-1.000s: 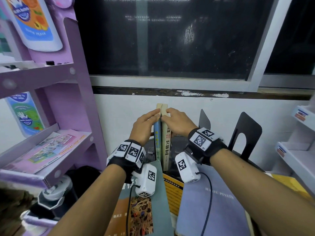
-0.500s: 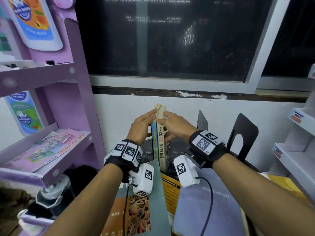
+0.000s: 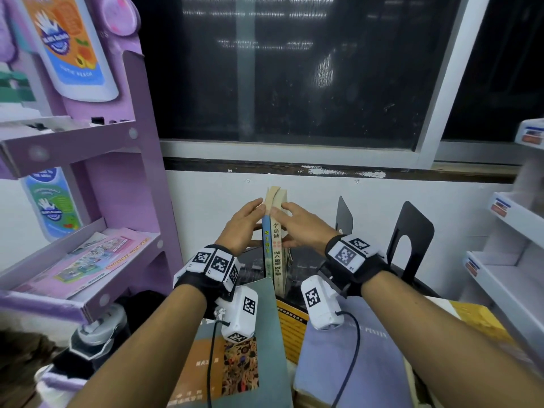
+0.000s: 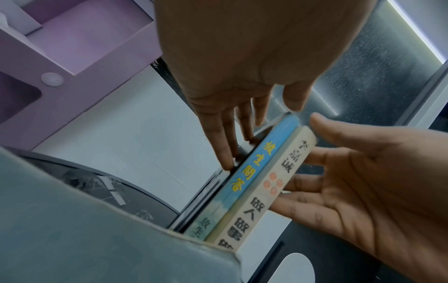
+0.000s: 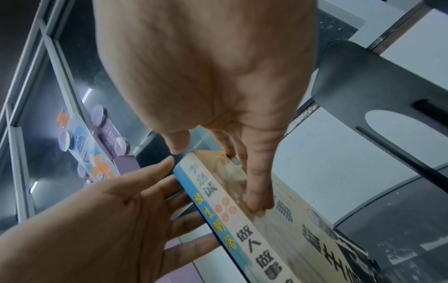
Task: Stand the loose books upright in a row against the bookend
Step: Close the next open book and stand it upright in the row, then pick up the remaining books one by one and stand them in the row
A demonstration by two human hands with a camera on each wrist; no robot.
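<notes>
Two slim paperbacks, blue-spined book (image 3: 266, 245) and cream-spined book (image 3: 276, 245), upright, pressed between flat left hand (image 3: 243, 223) and right hand (image 3: 306, 226), fingers straight, left of black bookend (image 3: 412, 231). Light, probably floppy (best squeezed mid-cover). Below: dark surface (image 3: 303, 263), flat-lying books, white wall, dark window.

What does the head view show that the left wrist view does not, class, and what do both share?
Only the head view shows the two black metal bookends standing apart to the right of the held books, the purple cardboard shelf unit's lower tray with a pink leaflet, and the lavender book lying flat. Only the left wrist view shows the right hand's palm and its straight fingers flat against the cream book's cover. Both show the blue-spined book and cream-spined book standing side by side, pressed between the left hand and the right hand.
</notes>
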